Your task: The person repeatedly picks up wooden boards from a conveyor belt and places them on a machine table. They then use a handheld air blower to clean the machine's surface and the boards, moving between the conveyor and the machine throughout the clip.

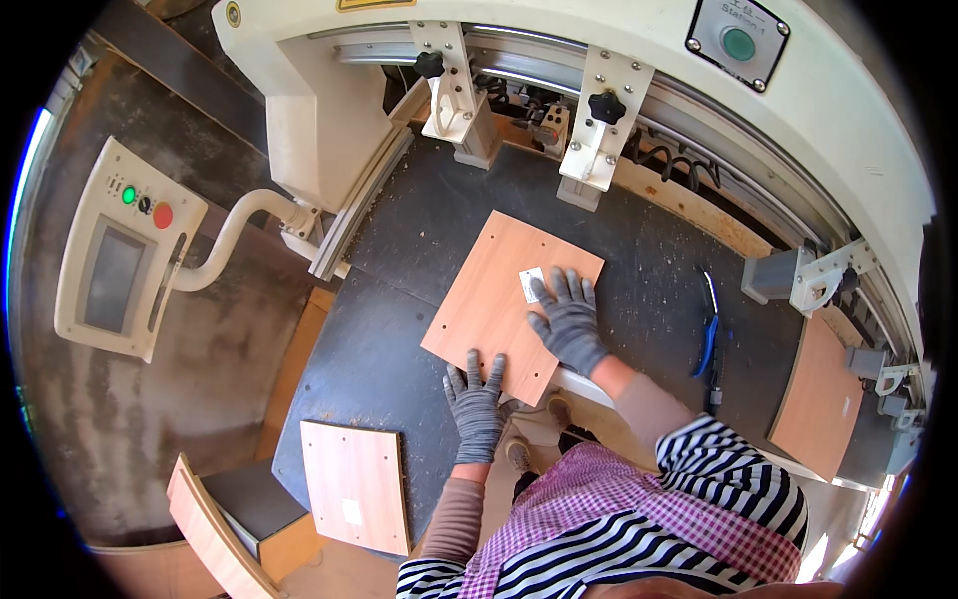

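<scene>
A light wood-grain panel (489,290) with several small dark holes lies slantwise on the dark machine table, its near corner over the front edge. My left hand (474,407), in a grey knit glove, has its fingers spread, with the fingertips at the panel's near left edge. On the panel's right part my right hand (571,324), gloved the same way, rests flat with fingers apart. Its fingers partly cover a white label (532,286) on the panel. Neither hand is closed round anything.
Clamps with black knobs (606,108) hang from the machine's rail behind the panel. A blue-handled tool (708,344) lies to the right. Other wood panels sit at the left front (354,484) and far right (818,399). A control box (130,250) stands left.
</scene>
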The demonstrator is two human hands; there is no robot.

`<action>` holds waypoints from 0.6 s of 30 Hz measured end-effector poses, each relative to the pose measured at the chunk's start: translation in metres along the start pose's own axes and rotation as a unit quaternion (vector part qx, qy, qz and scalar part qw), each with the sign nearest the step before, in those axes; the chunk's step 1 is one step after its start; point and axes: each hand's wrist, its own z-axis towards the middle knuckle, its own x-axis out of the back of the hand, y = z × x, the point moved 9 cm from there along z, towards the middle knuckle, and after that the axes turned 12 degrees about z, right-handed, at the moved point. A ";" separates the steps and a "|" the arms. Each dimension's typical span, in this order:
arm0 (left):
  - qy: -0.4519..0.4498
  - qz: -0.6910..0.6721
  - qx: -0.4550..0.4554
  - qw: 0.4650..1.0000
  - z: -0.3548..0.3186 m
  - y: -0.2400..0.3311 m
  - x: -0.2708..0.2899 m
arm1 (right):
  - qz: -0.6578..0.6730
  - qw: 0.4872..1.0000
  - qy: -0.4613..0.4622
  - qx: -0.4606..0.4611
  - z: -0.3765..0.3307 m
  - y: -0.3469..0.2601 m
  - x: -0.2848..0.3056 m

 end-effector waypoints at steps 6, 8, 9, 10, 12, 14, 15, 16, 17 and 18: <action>0.021 -0.039 -0.007 0.999 0.101 -0.005 0.008 | -0.036 0.999 -0.009 -0.002 0.098 0.050 -0.048; 0.027 -0.035 -0.012 0.999 0.134 -0.009 0.004 | -0.061 0.998 -0.002 -0.001 0.122 0.063 -0.054; 0.040 -0.039 -0.018 0.998 0.149 -0.011 0.003 | -0.035 0.999 -0.013 -0.021 0.133 0.072 -0.057; 0.049 -0.046 -0.020 0.998 0.157 -0.012 0.000 | -0.007 0.999 -0.030 -0.040 0.141 0.074 -0.056; 0.032 -0.032 -0.017 0.999 0.174 -0.008 0.002 | 0.051 0.992 -0.063 -0.093 0.153 0.086 -0.058; 0.006 -0.010 -0.013 1.000 0.183 -0.004 -0.001 | 0.025 0.997 -0.019 -0.071 0.153 0.088 -0.056; 0.003 -0.018 -0.009 1.000 0.183 0.000 -0.002 | 0.013 0.998 0.002 -0.060 0.152 0.088 -0.055; 0.002 -0.022 -0.002 1.000 0.182 0.000 -0.001 | 0.031 0.998 -0.002 -0.052 0.154 0.090 -0.060; 0.001 -0.025 0.004 1.000 0.181 0.001 0.000 | 0.038 0.997 -0.016 -0.059 0.156 0.096 -0.066; -0.004 -0.024 0.011 1.000 0.180 0.003 0.000 | 0.045 0.996 -0.031 -0.065 0.158 0.103 -0.070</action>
